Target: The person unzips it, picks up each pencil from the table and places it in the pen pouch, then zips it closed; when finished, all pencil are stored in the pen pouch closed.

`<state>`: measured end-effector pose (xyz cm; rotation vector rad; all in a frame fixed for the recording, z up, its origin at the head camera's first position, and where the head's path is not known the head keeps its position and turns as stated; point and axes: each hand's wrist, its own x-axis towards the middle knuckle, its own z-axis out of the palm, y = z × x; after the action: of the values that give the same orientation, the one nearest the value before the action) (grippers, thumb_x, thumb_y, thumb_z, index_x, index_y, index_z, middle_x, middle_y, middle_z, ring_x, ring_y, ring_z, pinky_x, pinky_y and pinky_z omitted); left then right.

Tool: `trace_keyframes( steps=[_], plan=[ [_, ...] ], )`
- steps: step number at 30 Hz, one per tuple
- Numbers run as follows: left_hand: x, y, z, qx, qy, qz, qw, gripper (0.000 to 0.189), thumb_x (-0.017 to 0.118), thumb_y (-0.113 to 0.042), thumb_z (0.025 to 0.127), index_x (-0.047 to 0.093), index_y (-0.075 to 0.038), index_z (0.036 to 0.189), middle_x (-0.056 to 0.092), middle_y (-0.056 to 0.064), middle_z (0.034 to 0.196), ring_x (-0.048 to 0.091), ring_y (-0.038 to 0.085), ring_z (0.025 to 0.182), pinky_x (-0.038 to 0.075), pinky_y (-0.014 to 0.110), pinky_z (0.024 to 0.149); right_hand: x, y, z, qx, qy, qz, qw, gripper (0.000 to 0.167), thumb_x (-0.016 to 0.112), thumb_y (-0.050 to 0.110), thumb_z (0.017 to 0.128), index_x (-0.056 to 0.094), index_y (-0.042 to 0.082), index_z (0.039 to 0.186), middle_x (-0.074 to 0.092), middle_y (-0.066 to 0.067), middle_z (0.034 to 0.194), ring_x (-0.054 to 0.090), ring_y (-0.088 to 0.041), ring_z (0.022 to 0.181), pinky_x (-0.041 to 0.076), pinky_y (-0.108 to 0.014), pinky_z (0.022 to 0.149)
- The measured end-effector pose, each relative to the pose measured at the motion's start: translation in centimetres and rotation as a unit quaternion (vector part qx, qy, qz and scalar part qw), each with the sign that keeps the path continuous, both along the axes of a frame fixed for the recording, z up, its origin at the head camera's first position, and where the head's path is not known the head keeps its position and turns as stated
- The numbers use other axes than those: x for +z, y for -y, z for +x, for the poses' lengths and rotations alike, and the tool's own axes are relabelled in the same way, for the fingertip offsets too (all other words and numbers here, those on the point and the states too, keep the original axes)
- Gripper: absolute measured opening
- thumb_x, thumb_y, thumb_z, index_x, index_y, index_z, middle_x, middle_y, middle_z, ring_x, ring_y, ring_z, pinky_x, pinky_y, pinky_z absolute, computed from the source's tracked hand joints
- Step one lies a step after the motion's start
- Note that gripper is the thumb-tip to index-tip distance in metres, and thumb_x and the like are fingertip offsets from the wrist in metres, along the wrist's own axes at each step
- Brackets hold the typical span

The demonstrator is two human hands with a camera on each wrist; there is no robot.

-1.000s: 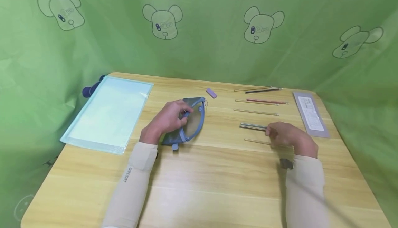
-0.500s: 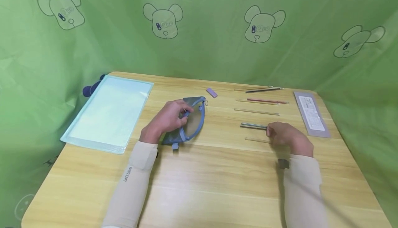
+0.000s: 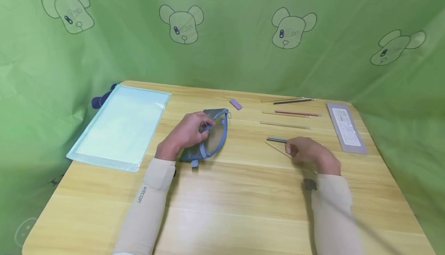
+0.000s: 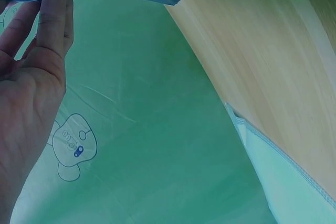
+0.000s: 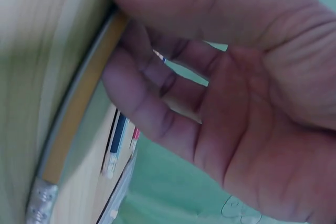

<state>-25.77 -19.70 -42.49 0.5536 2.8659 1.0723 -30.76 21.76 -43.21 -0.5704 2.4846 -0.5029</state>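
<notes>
A wooden bench (image 3: 222, 216) holds an unzipped blue pouch (image 3: 214, 140), its rim pinched by the left hand (image 3: 189, 130). Right of the pouch, the right hand (image 3: 311, 151), knuckles up, pinches a yellow pencil (image 3: 278, 149) slantwise, eraser end (image 5: 42, 200) nearer the person.

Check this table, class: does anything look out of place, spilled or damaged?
The pale blue folder looks misplaced: its left side overhangs the edge of the table. One yellow pencil slants, but the right hand pinches it. Nothing looks spilled or damaged.
</notes>
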Motion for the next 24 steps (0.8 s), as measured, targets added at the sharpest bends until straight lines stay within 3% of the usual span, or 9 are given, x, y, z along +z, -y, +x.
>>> trace_keyframes(
  steps=[11, 18, 24],
  plan=[
    [0.2, 0.0, 0.1, 0.004, 0.005, 0.004, 1.0, 0.038, 0.074, 0.001, 0.093, 0.075, -0.003, 0.131, 0.075, 0.012, 0.124, 0.07, 0.027, 0.106, 0.061, 0.04, 0.094, 0.0, 4.0, 0.9, 0.032, -0.013, -0.007, 0.9994, 0.029, 0.071, -0.008, 0.076, 0.06, 0.009, 0.096, 0.056, -0.002, 0.084, 0.052, -0.02, 0.083, 0.043, -0.033, 0.073],
    [0.2, 0.1, 0.2, 0.001, -0.001, 0.004, 1.0, 0.037, 0.074, -0.001, 0.094, 0.075, -0.002, 0.13, 0.075, 0.012, 0.123, 0.07, 0.027, 0.106, 0.061, 0.04, 0.094, -0.5, 6.8, 1.3, 0.033, -0.027, -0.04, 0.9983, 0.022, 0.08, -0.001, 0.088, 0.065, 0.006, 0.102, 0.061, -0.003, 0.085, 0.055, -0.017, 0.081, 0.047, -0.032, 0.075],
    [0.3, 0.2, 0.2, 0.003, -0.002, 0.006, 1.0, 0.036, 0.074, 0.0, 0.093, 0.076, -0.003, 0.129, 0.075, 0.012, 0.122, 0.07, 0.027, 0.106, 0.061, 0.04, 0.094, -1.1, 8.3, 1.7, 0.024, -0.042, -0.048, 0.9977, 0.017, 0.079, 0.001, 0.092, 0.066, 0.004, 0.103, 0.06, -0.002, 0.081, 0.055, -0.016, 0.078, 0.049, -0.032, 0.076]
  ],
)
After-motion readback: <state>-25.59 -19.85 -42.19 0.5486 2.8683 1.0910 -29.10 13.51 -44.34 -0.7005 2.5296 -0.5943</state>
